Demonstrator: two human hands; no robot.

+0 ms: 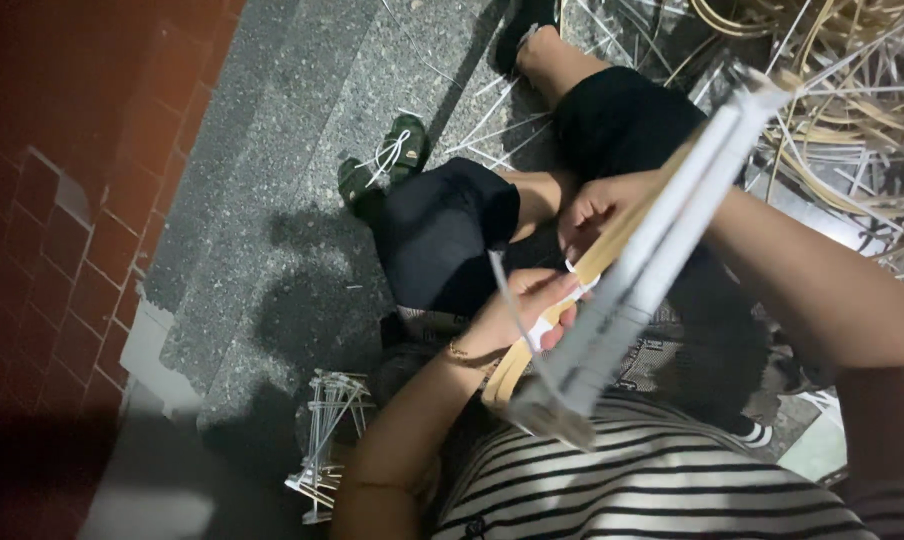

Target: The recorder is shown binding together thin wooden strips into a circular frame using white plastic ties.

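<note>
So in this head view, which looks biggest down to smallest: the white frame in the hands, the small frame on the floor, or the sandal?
1. White frame, largest by far, though it is nearest the camera, which flatters it.
2. Small frame on the floor.
3. Sandal, a little smaller; these two look close and both lie farther away.

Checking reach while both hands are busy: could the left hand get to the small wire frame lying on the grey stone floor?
Probably yes: the small wire frame lies just beside the left forearm, nothing between, but the left hand is gripping pale flat strips.
</note>
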